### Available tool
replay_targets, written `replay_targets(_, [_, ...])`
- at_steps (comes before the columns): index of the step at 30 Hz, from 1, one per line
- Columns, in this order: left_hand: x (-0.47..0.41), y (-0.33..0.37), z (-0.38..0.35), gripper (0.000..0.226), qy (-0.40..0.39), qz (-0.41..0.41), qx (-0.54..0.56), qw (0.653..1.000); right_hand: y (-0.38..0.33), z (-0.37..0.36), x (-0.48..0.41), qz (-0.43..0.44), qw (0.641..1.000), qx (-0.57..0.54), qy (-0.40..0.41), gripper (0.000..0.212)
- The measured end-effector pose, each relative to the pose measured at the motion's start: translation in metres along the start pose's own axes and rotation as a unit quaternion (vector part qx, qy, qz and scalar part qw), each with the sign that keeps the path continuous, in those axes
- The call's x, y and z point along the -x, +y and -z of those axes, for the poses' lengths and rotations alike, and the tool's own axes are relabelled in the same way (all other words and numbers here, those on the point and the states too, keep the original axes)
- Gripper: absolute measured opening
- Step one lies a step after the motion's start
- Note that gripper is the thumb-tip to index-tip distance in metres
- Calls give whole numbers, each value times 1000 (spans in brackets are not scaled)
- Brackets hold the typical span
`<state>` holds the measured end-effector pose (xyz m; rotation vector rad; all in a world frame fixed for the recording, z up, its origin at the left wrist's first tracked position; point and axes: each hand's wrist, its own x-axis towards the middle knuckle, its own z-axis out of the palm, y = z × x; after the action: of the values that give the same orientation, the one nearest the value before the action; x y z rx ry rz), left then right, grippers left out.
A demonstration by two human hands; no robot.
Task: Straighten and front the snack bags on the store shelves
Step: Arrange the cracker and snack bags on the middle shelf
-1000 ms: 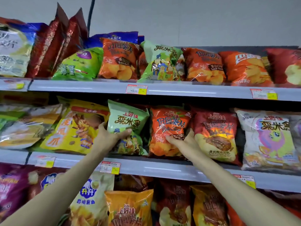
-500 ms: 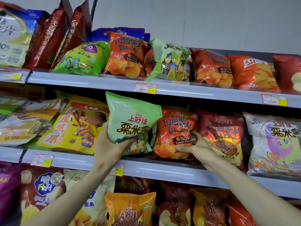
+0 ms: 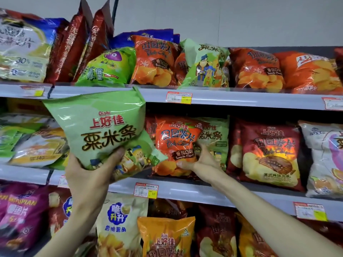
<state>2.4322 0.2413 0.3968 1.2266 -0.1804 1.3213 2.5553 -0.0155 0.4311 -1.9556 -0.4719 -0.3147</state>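
Bags of snacks crowd three shelves. The left hand (image 3: 87,175) grips a green corn-stick bag (image 3: 100,127) by its bottom, fingers curled under it and thumb across the front, holding it tilted in the air in front of the middle shelf (image 3: 204,192). The right hand (image 3: 201,162) grips the lower right edge of an orange tomato chip bag (image 3: 176,141) standing on that shelf, with a second green bag (image 3: 216,138) partly hidden just behind it.

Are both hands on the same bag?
No: the left hand grips the green bag, while the right hand holds the orange bag standing on the middle shelf.
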Motion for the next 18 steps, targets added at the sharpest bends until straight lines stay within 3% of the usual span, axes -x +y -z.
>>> replay_targets(5, [2, 5, 17, 83, -30, 48, -29, 998, -13, -31, -8, 4, 1000, 3, -16, 107])
replay_targets(12, [20, 20, -7, 62, -93, 93, -28, 991, -15, -27, -2, 8, 1000, 13, -19, 108])
replay_targets(14, [24, 25, -23, 60, -117, 93, -29, 988, -12, -9, 8, 8, 1000, 2, 5, 91])
replay_targets(18, [39, 28, -67, 67, -165, 98, -28, 981, 1, 36, 33, 27, 994, -58, 93, 29])
